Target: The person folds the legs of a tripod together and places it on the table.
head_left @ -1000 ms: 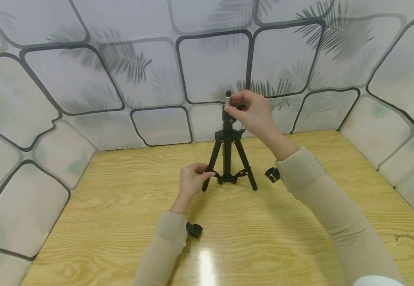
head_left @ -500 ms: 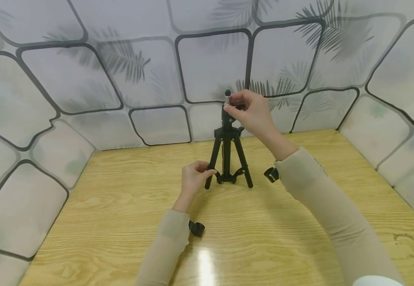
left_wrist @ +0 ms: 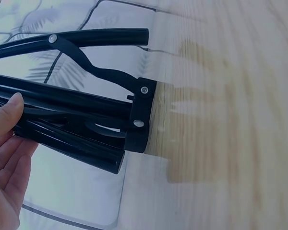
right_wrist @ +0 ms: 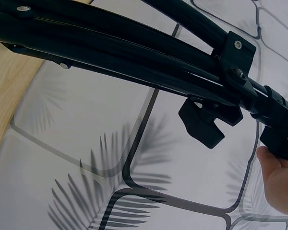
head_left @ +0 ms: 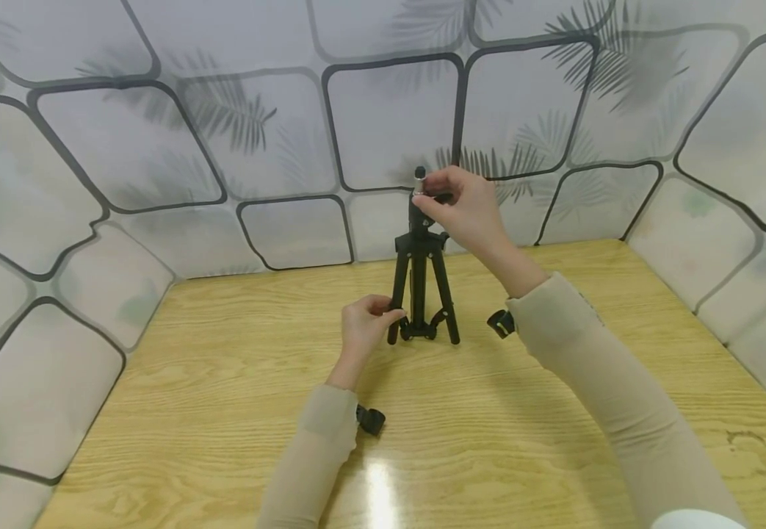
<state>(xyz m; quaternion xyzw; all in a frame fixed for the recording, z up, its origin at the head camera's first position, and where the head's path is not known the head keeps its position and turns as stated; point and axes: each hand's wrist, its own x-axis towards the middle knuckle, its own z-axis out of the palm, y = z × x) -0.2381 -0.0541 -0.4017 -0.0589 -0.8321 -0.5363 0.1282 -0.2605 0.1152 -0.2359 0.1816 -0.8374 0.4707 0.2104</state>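
Note:
A black tripod (head_left: 418, 272) stands upright at the table's back, its legs part spread. My right hand (head_left: 471, 206) pinches its top, just below a silver post (head_left: 419, 180) with a black tip. Low on the near left leg, my left hand (head_left: 364, 323) grips between thumb and fingers. In the left wrist view, that hand (left_wrist: 9, 148) holds a leg (left_wrist: 81, 148) beside the centre column, whose bottom bracket (left_wrist: 141, 115) carries the hinged braces. The right wrist view has a black knob (right_wrist: 201, 124) below the leg collar and my right hand (right_wrist: 281, 179) at the upper end.
The wood-grain table (head_left: 224, 382) extends around the tripod. A patterned cloth wall (head_left: 389, 125) rises close behind it and on both sides. Black wrist mounts (head_left: 371, 420) stick out from both sleeves.
The tripod's legs have drawn inward, closer to the centre column. My left hand has moved slightly right and up with the left leg, while my right hand has stayed nearly still at the top.

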